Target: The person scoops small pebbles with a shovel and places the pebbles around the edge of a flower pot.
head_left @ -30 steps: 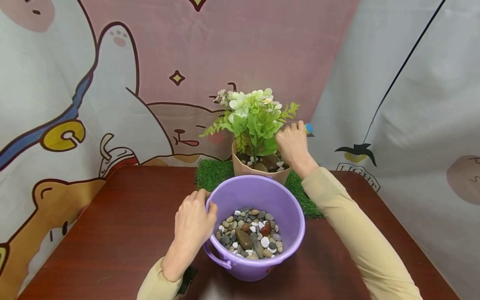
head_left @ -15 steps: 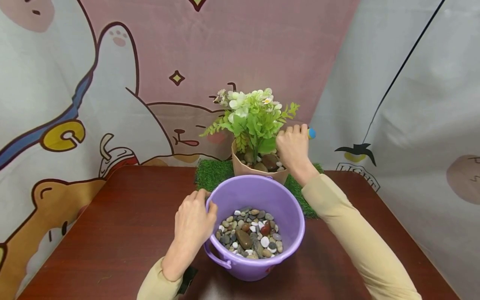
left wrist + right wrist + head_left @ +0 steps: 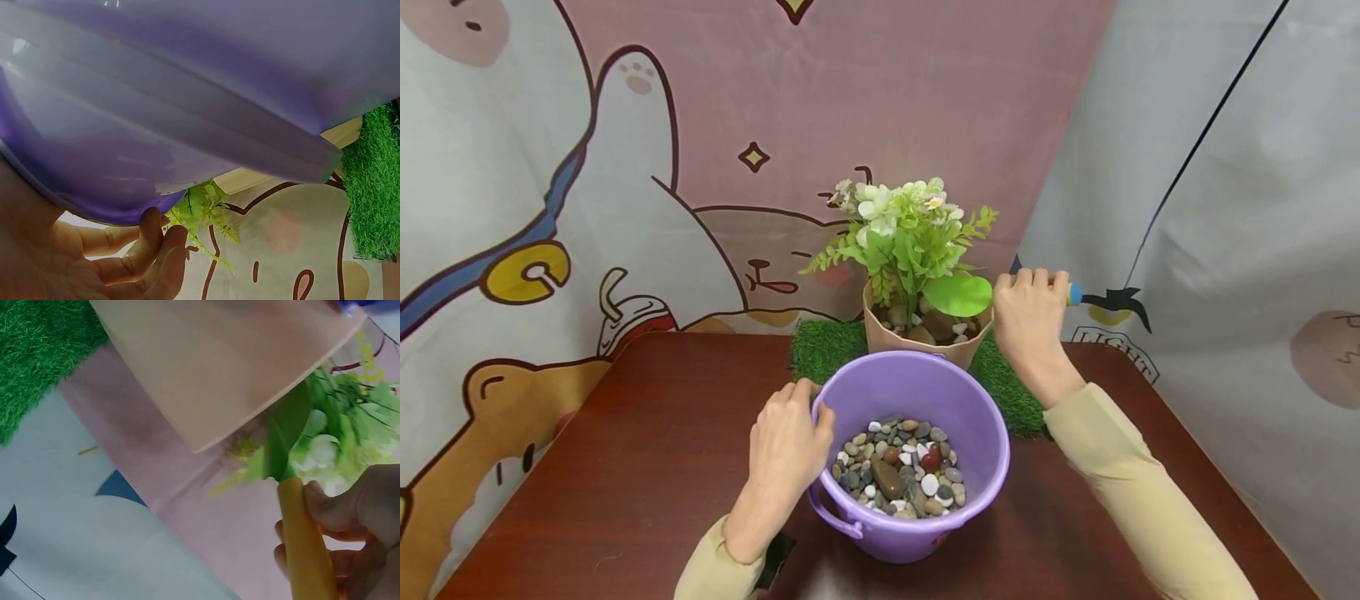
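My right hand (image 3: pixel 1033 321) grips a small trowel by its yellow handle (image 3: pixel 304 537), which ends in blue. The trowel's green blade (image 3: pixel 958 294) is over the right side of the beige pot (image 3: pixel 891 337); no stones show on it. Leafy stems with white flowers (image 3: pixel 910 221) stand in this pot among stones. With its fingers on the rim, my left hand (image 3: pixel 790 437) holds the left side of the purple bucket (image 3: pixel 985 408), seen close up in the left wrist view. Pebbles (image 3: pixel 910 467) of several colours cover the bucket's bottom.
Beneath the pot lies a green artificial grass mat (image 3: pixel 829 346) on the brown table (image 3: pixel 655 450). The bucket stands right in front of the pot. A cloth (image 3: pixel 970 100) with cartoon drawings hangs behind the table.
My right hand has moved right and slightly down, away from the plant, with the trowel. Its green blade now shows clearly above the pot. My left hand and the bucket stay in place.
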Action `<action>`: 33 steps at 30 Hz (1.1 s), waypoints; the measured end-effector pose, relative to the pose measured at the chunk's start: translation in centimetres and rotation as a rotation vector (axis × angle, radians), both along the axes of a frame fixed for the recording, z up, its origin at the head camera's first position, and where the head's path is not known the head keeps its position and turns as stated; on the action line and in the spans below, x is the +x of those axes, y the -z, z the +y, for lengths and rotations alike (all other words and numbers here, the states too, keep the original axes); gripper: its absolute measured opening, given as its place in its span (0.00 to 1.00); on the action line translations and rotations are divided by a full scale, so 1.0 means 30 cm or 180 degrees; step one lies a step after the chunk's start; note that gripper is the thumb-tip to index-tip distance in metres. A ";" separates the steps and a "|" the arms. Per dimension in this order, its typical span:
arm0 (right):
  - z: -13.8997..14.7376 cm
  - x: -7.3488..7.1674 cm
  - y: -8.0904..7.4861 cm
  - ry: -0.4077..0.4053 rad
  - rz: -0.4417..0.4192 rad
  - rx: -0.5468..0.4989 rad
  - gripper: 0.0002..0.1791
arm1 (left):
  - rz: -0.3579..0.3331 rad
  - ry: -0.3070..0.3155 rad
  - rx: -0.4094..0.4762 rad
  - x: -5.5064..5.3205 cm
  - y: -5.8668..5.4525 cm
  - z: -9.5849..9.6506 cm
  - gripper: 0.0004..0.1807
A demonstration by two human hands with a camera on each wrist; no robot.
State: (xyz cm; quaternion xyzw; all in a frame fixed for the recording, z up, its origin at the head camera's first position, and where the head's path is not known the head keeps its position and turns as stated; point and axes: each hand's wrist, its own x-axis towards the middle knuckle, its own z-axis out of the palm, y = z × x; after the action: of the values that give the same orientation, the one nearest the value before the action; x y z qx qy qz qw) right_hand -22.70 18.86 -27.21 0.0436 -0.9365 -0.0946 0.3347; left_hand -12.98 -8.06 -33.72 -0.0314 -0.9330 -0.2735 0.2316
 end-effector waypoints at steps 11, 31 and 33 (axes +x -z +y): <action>0.021 0.183 0.011 -0.0834 0.0992 0.0093 0.09 | 0.0012 -0.0003 -0.0003 0.002 -0.002 -0.001 0.11; -0.082 0.245 0.111 -0.2114 0.0097 0.1535 0.10 | 0.0004 0.0009 0.0000 -0.001 0.001 0.001 0.11; -0.093 0.241 0.117 -0.2164 0.0091 0.1613 0.09 | 0.0010 0.0014 -0.0001 -0.001 0.000 0.001 0.11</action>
State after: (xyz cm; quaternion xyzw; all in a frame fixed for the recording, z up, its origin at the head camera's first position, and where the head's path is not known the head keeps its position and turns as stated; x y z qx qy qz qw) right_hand -15.46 16.08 -30.73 0.4296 -0.8113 -0.2067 0.3385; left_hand -13.00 -8.04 -33.73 -0.0339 -0.9326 -0.2739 0.2325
